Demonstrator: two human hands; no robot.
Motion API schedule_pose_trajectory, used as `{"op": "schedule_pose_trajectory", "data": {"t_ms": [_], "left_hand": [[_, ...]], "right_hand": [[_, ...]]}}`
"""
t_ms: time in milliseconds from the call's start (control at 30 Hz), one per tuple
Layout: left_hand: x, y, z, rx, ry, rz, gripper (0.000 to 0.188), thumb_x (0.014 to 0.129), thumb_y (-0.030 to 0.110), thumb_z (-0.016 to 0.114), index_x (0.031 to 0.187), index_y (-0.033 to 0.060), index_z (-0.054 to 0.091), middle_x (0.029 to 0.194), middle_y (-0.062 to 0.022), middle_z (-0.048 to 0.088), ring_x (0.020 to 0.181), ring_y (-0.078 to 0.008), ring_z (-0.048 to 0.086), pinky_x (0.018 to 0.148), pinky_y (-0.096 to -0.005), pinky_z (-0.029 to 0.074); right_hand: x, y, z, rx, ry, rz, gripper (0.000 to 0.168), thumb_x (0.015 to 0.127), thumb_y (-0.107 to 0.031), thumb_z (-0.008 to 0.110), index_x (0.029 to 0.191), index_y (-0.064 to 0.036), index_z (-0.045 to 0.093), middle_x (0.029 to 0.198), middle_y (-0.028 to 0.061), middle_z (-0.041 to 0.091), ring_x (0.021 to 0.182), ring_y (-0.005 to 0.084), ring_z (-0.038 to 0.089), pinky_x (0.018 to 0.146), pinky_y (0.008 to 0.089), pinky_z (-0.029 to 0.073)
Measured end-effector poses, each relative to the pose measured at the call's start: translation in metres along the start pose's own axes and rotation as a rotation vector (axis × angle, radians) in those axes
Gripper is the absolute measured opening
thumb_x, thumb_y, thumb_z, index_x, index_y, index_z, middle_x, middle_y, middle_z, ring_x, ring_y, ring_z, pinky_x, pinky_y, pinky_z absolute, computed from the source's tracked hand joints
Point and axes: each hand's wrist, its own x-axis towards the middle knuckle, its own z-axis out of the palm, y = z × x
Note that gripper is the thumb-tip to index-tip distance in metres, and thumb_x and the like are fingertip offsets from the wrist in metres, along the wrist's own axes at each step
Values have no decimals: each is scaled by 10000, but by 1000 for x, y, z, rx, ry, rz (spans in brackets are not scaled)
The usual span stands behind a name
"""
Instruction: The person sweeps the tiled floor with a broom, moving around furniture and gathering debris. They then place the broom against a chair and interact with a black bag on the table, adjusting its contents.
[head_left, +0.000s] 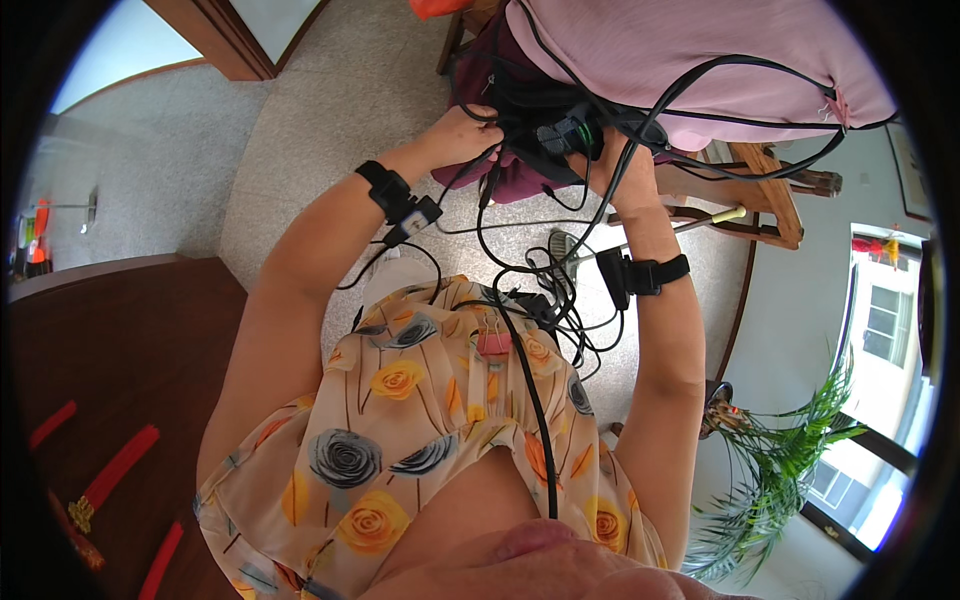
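Before me is a person in a pink top and dark red lower garment, with a black pouch at the waist. My left hand is pinched at the pouch's left side, where a black cable runs by the fingertips. My right hand reaches under a black device with a small green light, its thumb against the lower side. The fingers of that hand are hidden behind the device and cables. Black straps with small modules circle both my forearms.
Loose black cables hang between us, one clipped to my floral top. Behind the person is a wooden chair. A dark wooden surface is at left. A potted plant stands by the window.
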Motion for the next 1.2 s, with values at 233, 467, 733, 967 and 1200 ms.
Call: {"op": "schedule_pose_trajectory", "data": {"t_ms": [233, 467, 733, 967, 1200], "left_hand": [[22, 57, -49, -626, -73, -645, 129, 728, 89, 510, 634, 4, 536, 588, -75, 562, 498, -143, 523, 474, -277, 428], [13, 49, -43, -575, -85, -715, 150, 758, 154, 538, 732, 12, 580, 611, -32, 574, 528, -121, 550, 479, -259, 427], [4, 54, -36, -384, -12, -664, 190, 769, 129, 496, 686, -33, 552, 587, -102, 574, 602, -176, 618, 536, -291, 481], [-34, 62, -11, -504, 115, -372, 315, 817, 92, 515, 1082, 26, 358, 697, -87, 560, 650, -226, 600, 528, -332, 467], [2, 68, -26, -11, 384, -276, 321, 732, 310, 647, 837, 29, 535, 635, -143, 562, 590, -317, 572, 517, -361, 443]], "right_hand": [[16, -11, -12, -39, -171, -80, 389, 546, -247, 693, 797, 27, 580, 766, 208, 581, 748, 354, 569, 651, 390, 471], [23, -16, 11, -81, -171, -128, 397, 524, -304, 661, 737, 21, 585, 669, 203, 569, 642, 347, 568, 594, 384, 465], [38, -24, -1, -58, -450, -32, 476, 525, -361, 651, 745, 57, 599, 728, 236, 580, 700, 337, 582, 633, 377, 458], [31, -12, 8, 31, -412, -24, 490, 558, -402, 641, 795, 27, 615, 768, 215, 604, 742, 339, 600, 666, 372, 485], [32, -9, 8, 57, -403, -23, 537, 577, -472, 640, 819, 7, 622, 781, 202, 609, 777, 335, 599, 682, 374, 483]]}}
